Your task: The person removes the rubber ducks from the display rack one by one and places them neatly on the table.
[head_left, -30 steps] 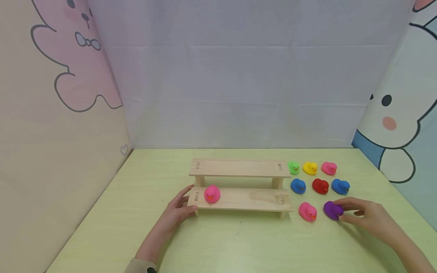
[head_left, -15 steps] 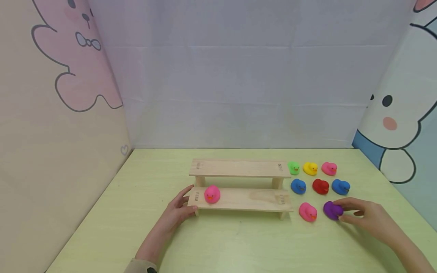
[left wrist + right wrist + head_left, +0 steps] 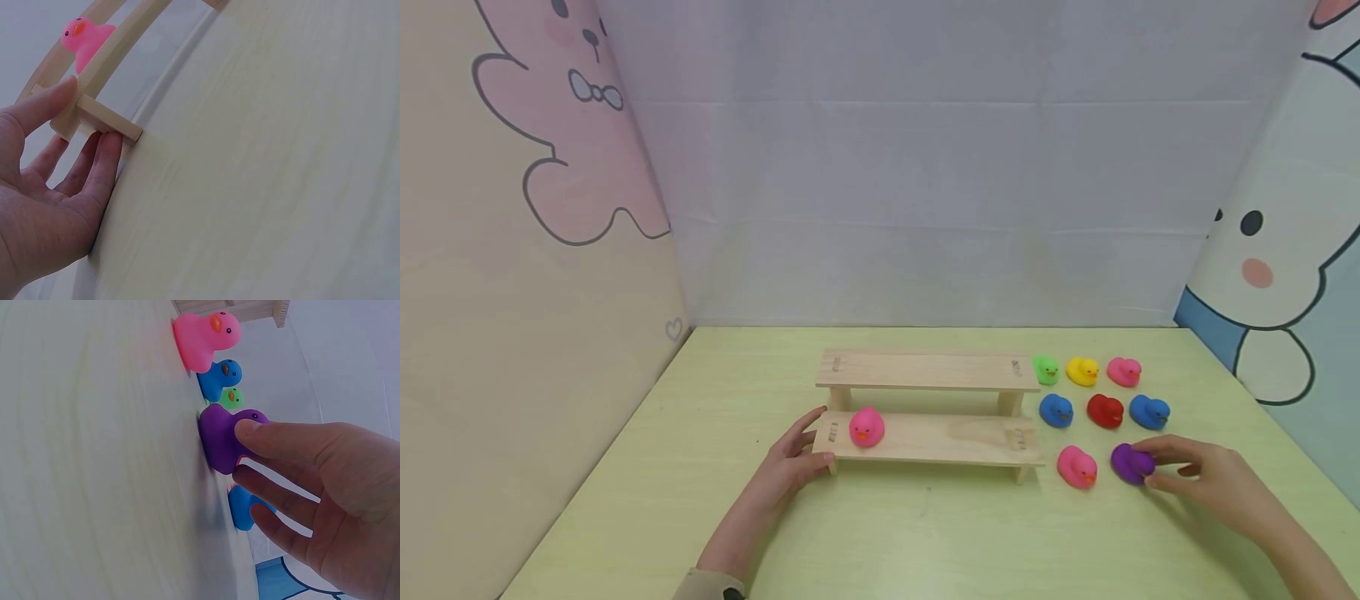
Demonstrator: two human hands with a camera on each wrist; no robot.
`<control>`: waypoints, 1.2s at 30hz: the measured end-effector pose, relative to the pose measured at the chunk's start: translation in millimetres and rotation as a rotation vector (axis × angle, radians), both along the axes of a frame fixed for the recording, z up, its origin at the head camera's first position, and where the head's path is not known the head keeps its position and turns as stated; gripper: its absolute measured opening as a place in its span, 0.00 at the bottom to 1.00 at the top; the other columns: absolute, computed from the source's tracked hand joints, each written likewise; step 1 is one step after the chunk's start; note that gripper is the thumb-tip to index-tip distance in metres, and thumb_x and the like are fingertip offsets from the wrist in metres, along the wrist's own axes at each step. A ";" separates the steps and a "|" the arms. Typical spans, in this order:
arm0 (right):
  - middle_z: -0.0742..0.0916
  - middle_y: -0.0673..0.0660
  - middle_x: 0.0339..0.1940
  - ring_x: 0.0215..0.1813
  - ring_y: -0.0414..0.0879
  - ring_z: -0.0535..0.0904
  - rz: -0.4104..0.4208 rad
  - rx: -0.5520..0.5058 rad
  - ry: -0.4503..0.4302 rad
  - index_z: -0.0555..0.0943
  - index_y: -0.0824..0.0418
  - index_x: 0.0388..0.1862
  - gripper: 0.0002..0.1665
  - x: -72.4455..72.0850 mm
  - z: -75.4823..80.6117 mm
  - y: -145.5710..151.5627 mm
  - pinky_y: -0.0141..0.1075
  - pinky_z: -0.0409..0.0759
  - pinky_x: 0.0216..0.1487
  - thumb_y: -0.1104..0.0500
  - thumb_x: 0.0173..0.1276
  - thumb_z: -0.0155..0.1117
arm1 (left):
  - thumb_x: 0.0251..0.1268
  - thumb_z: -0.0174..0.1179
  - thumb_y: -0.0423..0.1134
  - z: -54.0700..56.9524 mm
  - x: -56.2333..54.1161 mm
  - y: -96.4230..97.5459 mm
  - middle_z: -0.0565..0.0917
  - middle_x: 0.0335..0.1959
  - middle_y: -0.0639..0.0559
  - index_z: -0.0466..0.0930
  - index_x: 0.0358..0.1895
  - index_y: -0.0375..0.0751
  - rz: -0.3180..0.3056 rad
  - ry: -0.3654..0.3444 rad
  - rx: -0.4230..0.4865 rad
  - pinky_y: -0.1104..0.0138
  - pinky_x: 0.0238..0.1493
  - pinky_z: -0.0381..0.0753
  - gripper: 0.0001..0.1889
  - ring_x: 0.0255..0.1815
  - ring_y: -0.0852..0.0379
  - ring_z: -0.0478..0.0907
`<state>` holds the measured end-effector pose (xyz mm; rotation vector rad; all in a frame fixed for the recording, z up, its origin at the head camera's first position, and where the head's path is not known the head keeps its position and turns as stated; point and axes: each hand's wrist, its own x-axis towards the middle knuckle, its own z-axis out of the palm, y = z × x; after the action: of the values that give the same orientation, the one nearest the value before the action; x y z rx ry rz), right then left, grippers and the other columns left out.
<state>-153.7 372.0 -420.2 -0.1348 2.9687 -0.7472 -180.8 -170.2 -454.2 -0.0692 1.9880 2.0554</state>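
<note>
My left hand (image 3: 781, 468) grips the left end of a two-tier wooden shelf (image 3: 932, 439). In the left wrist view the thumb lies against the lower board and the fingers touch its leg (image 3: 109, 117). A pink rubber duck (image 3: 867, 428) sits on that lower board near the hand. At the right, my right hand (image 3: 1213, 482) pinches a purple rubber duck (image 3: 1129, 463) between thumb and fingers. The right wrist view shows the purple duck (image 3: 219, 440) on the tabletop, the thumb covering part of its head.
Another pink duck (image 3: 1077, 467) stands left of the purple one. Behind are a blue duck (image 3: 1056, 411), a red duck (image 3: 1105, 411) and a second blue duck (image 3: 1148, 412). Farther back come green (image 3: 1046, 370), yellow (image 3: 1082, 372) and pink (image 3: 1123, 372) ducks. Printed cloth walls surround the table.
</note>
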 end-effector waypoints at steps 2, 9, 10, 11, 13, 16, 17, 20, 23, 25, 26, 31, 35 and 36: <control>0.87 0.63 0.52 0.49 0.57 0.84 0.001 0.000 0.003 0.83 0.57 0.56 0.26 0.3 -0.1 -0.4 0.25 0.77 0.34 0.54 0.58 0.75 | 0.62 0.64 0.33 -0.1 0.1 -0.1 0.70 0.67 0.38 0.60 0.76 0.57 -0.001 0.008 -0.002 0.66 0.51 0.81 0.39 0.55 0.54 0.77; 0.88 0.62 0.52 0.48 0.56 0.84 0.016 0.007 0.021 0.83 0.57 0.55 0.26 1.1 -0.1 -1.4 0.26 0.77 0.34 0.54 0.57 0.75 | 0.62 0.64 0.33 0.1 -0.2 0.2 0.70 0.67 0.39 0.60 0.75 0.58 -0.002 0.000 0.004 0.66 0.52 0.81 0.39 0.56 0.54 0.77; 0.88 0.62 0.51 0.48 0.56 0.84 0.017 0.008 0.021 0.83 0.57 0.55 0.26 1.1 -0.1 -1.4 0.26 0.77 0.34 0.54 0.57 0.75 | 0.62 0.64 0.33 0.0 -0.4 0.2 0.70 0.67 0.39 0.60 0.75 0.58 -0.003 -0.001 0.006 0.66 0.52 0.81 0.39 0.56 0.54 0.77; 0.88 0.62 0.51 0.48 0.56 0.84 0.017 0.008 0.019 0.83 0.57 0.55 0.26 1.1 -0.1 -1.3 0.26 0.77 0.34 0.54 0.57 0.75 | 0.62 0.64 0.32 0.1 -0.4 0.3 0.70 0.67 0.40 0.60 0.75 0.58 -0.004 -0.002 0.005 0.66 0.52 0.81 0.39 0.56 0.54 0.77; 0.88 0.62 0.52 0.48 0.56 0.84 0.018 0.008 0.019 0.83 0.56 0.55 0.26 1.1 -0.5 -1.1 0.26 0.77 0.34 0.54 0.57 0.75 | 0.62 0.64 0.33 0.4 -0.5 0.5 0.70 0.68 0.39 0.60 0.75 0.58 -0.005 -0.001 0.004 0.65 0.53 0.81 0.39 0.56 0.54 0.77; 0.88 0.62 0.52 0.47 0.55 0.84 0.019 0.007 0.017 0.83 0.56 0.55 0.26 1.1 -0.8 -1.1 0.26 0.78 0.34 0.54 0.57 0.75 | 0.62 0.64 0.33 0.7 -0.7 0.3 0.70 0.68 0.39 0.60 0.75 0.58 -0.006 0.003 0.000 0.65 0.53 0.81 0.39 0.56 0.54 0.77; 0.88 0.61 0.51 0.47 0.55 0.84 0.019 0.007 0.017 0.83 0.56 0.55 0.26 1.2 -0.9 -1.1 0.26 0.78 0.34 0.54 0.57 0.75 | 0.62 0.64 0.33 0.6 -0.8 0.3 0.70 0.68 0.39 0.60 0.75 0.58 -0.006 0.002 -0.002 0.65 0.53 0.81 0.39 0.56 0.54 0.77; 0.88 0.61 0.51 0.47 0.54 0.84 0.022 0.007 0.020 0.83 0.56 0.55 0.26 1.6 -0.8 -1.2 0.26 0.78 0.34 0.53 0.57 0.75 | 0.62 0.64 0.33 0.3 -0.9 0.0 0.70 0.68 0.39 0.60 0.75 0.58 -0.005 0.003 0.000 0.65 0.53 0.81 0.39 0.56 0.54 0.77; 0.88 0.62 0.52 0.48 0.56 0.84 0.021 0.012 0.017 0.82 0.57 0.57 0.28 1.7 0.2 -0.9 0.26 0.78 0.35 0.52 0.57 0.75 | 0.62 0.64 0.33 0.0 -0.7 -0.1 0.70 0.67 0.38 0.60 0.75 0.57 -0.002 0.006 0.004 0.66 0.52 0.81 0.39 0.55 0.54 0.77; 0.87 0.63 0.54 0.50 0.57 0.83 0.021 0.016 0.011 0.81 0.58 0.59 0.31 1.7 1.4 -0.6 0.26 0.77 0.35 0.50 0.56 0.76 | 0.62 0.64 0.33 -0.2 -0.4 -0.1 0.70 0.67 0.38 0.60 0.76 0.56 -0.002 0.015 0.002 0.66 0.51 0.81 0.39 0.55 0.54 0.78; 0.86 0.64 0.55 0.52 0.59 0.82 0.022 0.018 0.007 0.80 0.58 0.60 0.33 1.6 2.0 -0.5 0.25 0.77 0.35 0.48 0.56 0.76 | 0.62 0.64 0.33 -0.4 -0.4 -0.2 0.70 0.67 0.38 0.60 0.76 0.56 -0.001 0.016 0.002 0.66 0.51 0.81 0.39 0.55 0.54 0.78; 0.82 0.68 0.60 0.55 0.63 0.79 0.037 0.033 0.008 0.77 0.58 0.64 0.40 1.3 4.7 -1.3 0.27 0.78 0.37 0.44 0.55 0.76 | 0.62 0.64 0.32 -1.0 -0.2 -0.6 0.71 0.66 0.38 0.60 0.75 0.56 0.002 0.014 0.007 0.66 0.51 0.82 0.39 0.54 0.54 0.78; 0.80 0.71 0.63 0.56 0.66 0.77 0.047 0.028 0.020 0.76 0.59 0.66 0.41 1.9 6.2 -3.1 0.44 0.85 0.45 0.44 0.55 0.76 | 0.63 0.63 0.32 -1.1 -0.6 -0.6 0.71 0.66 0.38 0.60 0.76 0.56 -0.004 0.008 0.007 0.66 0.52 0.81 0.39 0.55 0.54 0.77; 0.79 0.71 0.64 0.57 0.66 0.77 0.047 0.026 0.021 0.76 0.59 0.66 0.42 2.1 6.6 -3.7 0.49 0.84 0.46 0.44 0.55 0.76 | 0.62 0.64 0.32 -0.9 -0.6 -0.5 0.71 0.66 0.39 0.60 0.75 0.57 -0.002 0.002 0.009 0.66 0.52 0.81 0.39 0.55 0.54 0.77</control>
<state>-151.6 368.4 -413.7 -0.2113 2.9818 -0.7061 -181.5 -170.7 -455.1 -0.0636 1.9789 2.0640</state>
